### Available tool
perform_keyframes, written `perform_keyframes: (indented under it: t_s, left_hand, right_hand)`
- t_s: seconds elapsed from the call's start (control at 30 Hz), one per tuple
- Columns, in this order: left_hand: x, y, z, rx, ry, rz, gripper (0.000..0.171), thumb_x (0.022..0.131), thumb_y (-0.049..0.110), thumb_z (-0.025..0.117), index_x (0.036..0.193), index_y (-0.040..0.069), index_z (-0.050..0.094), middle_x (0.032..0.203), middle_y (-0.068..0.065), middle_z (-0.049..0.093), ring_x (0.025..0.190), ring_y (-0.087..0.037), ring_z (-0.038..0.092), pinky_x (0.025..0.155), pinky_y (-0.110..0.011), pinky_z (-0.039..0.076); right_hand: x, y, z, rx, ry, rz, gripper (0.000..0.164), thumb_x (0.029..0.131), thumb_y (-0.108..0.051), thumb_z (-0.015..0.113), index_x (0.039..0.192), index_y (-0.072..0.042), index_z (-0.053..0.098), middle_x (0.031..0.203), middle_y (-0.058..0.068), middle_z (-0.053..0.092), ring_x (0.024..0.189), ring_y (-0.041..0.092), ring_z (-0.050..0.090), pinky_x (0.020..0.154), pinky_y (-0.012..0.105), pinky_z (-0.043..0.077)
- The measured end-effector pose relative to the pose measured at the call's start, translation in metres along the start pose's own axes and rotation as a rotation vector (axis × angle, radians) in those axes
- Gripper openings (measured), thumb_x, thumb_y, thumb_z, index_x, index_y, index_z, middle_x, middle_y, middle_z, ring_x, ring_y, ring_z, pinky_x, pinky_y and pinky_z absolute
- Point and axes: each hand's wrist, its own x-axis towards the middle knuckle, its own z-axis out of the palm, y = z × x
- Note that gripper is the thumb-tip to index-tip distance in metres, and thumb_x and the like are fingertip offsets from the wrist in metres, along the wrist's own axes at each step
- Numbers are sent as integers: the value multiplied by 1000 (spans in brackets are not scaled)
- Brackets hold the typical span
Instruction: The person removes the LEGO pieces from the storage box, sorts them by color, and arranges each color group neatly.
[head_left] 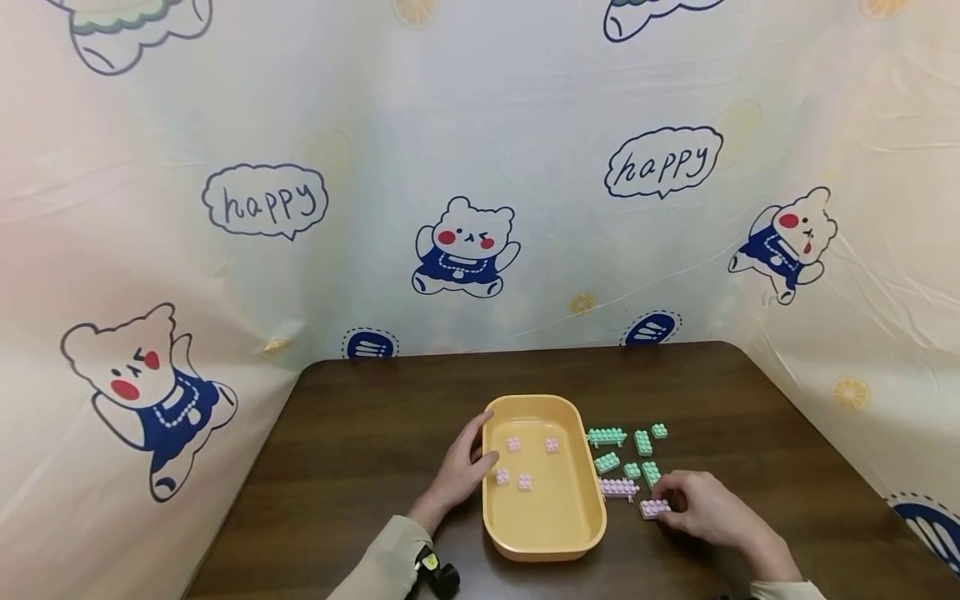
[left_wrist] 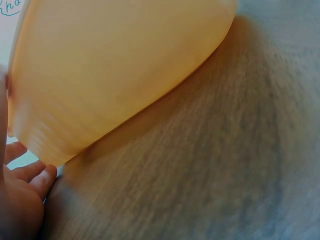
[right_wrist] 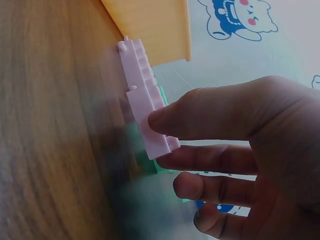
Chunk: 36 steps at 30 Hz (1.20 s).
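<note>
My left hand (head_left: 459, 468) holds the left rim of a yellow tray (head_left: 545, 548), its thumb tip lapping over the edge. Up close in the left wrist view, fingertips (left_wrist: 47, 177) meet the tray's outer wall (left_wrist: 125, 65). On the right, my right hand (head_left: 708, 508) pinches a pink building brick (head_left: 654, 509) between thumb and index finger. The right wrist view shows the thumb flat on that brick's side (right_wrist: 142, 120), the other fingers loosely bent. Behind it lies a longer pink piece with small side pegs (head_left: 618, 488), close to the tray's right wall.
Several small pink bricks, one of them a square brick (head_left: 524, 482), lie inside the tray. Green bricks (head_left: 643, 442) of different lengths are spread right of the tray, with a long pegged green piece (head_left: 606, 436) near its wall. A printed cloth (head_left: 465, 167) hangs behind the brown table (head_left: 375, 433).
</note>
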Motion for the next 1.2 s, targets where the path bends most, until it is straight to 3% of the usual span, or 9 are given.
perform_keyframes:
  t_s: [0.3, 1.2]
  left_hand:
    - [-2, -4, 4, -16, -18, -6, 64, 92, 0, 57, 150, -2, 30, 154, -25, 30, 136, -41, 39, 107, -52, 40]
    - [-1, -5, -1, 7, -11, -2, 64, 93, 2, 58, 150, 1, 30, 154, -23, 30, 136, -39, 40, 106, -51, 41]
  right_hand:
    - [-9, 0, 2, 15, -16, -1, 15, 77, -17, 79, 88, -21, 68, 69, -18, 51, 60, -3, 44, 52, 18, 38]
    - [-2, 3, 0, 20, 5, -1, 18, 77, -19, 79, 93, -17, 69, 77, -13, 57, 61, -3, 45, 52, 18, 40]
